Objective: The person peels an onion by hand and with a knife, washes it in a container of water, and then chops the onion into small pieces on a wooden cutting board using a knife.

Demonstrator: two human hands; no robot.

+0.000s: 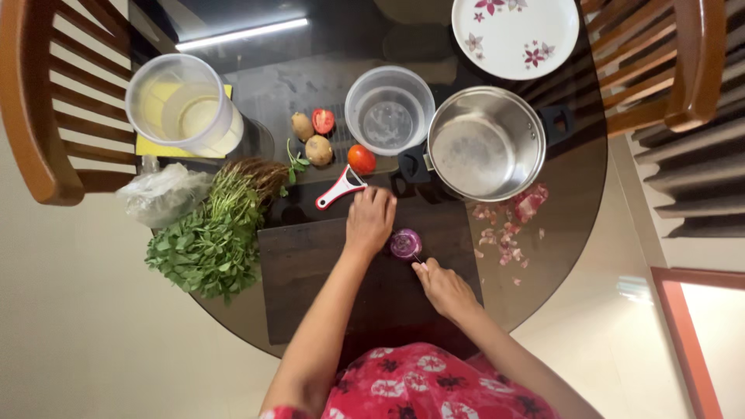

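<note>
Red flowered clothing [423, 384] fills the near edge, both bare arms reaching away over a dark cutting board [310, 271] on a round glass table [559, 233].

Right hand [444, 289] sits near-right of the onion, fingers curled around what looks like a thin knife; the blade is barely visible, so I can't confirm the grip. Left hand [370, 219] lies on the far-left side of the purple onion [406, 244], fingers bent down, steadying it by touch.

Step, as I judge it: cutting the peeled onion on the board. Next move probably calls for a firm left-hand hold with fingertips kept back from the blade line.

Onion sits on the board's right part, between the hands. It looks round with its cut face up; long axis seems roughly vertical, hard to say.

Pink onion skins [508, 225] are scattered right of the board. Farther: red-handled peeler [339, 188], tomato [361, 158], steel pot [486, 143], clear tub [389, 109], potatoes [310, 138], leafy greens [217, 233] left, jug [182, 105], flowered plate [516, 35] farthest.
</note>
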